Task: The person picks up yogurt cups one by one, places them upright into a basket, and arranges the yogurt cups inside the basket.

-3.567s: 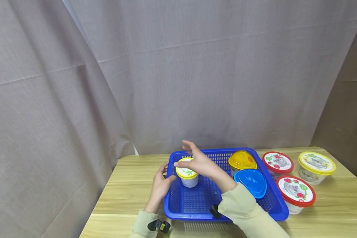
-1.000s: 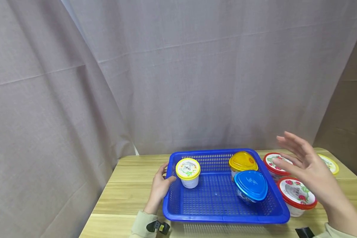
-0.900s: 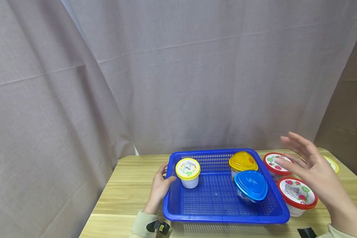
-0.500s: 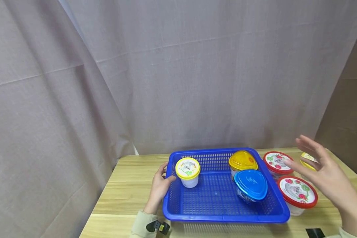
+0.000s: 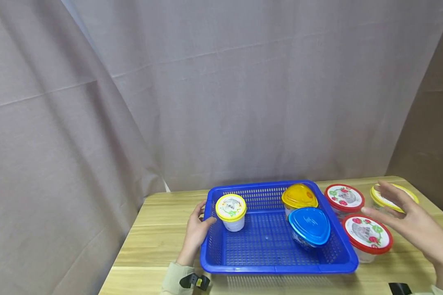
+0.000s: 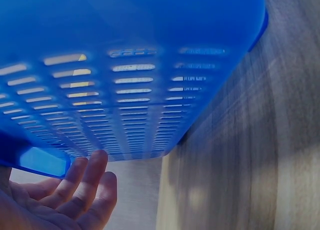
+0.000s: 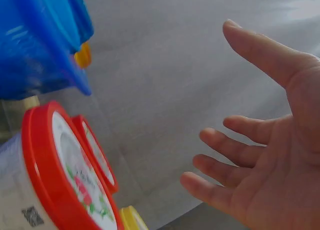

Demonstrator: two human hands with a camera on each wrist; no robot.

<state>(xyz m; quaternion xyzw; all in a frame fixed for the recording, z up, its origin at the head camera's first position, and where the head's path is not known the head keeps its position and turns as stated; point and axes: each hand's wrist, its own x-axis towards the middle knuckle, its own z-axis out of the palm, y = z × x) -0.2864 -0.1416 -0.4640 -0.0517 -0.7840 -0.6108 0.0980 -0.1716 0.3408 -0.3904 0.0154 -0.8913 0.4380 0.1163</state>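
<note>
My left hand (image 5: 196,231) grips the left rim of a blue plastic basket (image 5: 277,269), the thumb over the rim and the fingers along the outside. In the left wrist view the fingertips (image 6: 99,160) lie by the slotted wall. Inside the basket stand a small white tub with a yellow lid (image 5: 231,213), a container with a clear orange-yellow lid (image 5: 299,196) and one with a blue triangular lid (image 5: 310,226). Holding nothing, my right hand (image 5: 415,223) hovers with spread fingers near a larger yellow-lidded tub (image 5: 402,193), partly hiding it.
Two red-lidded tubs, a rear one (image 5: 344,197) and a front one (image 5: 367,233), stand just right of the basket. All of this is on a wooden table (image 5: 151,237). A grey cloth (image 5: 243,102) hangs behind the table.
My right hand has left the small yellow-lidded tub in the basket and moved far right, over the red-lidded tubs, then lower toward the large yellow-lidded tub. My left hand stays on the rim.
</note>
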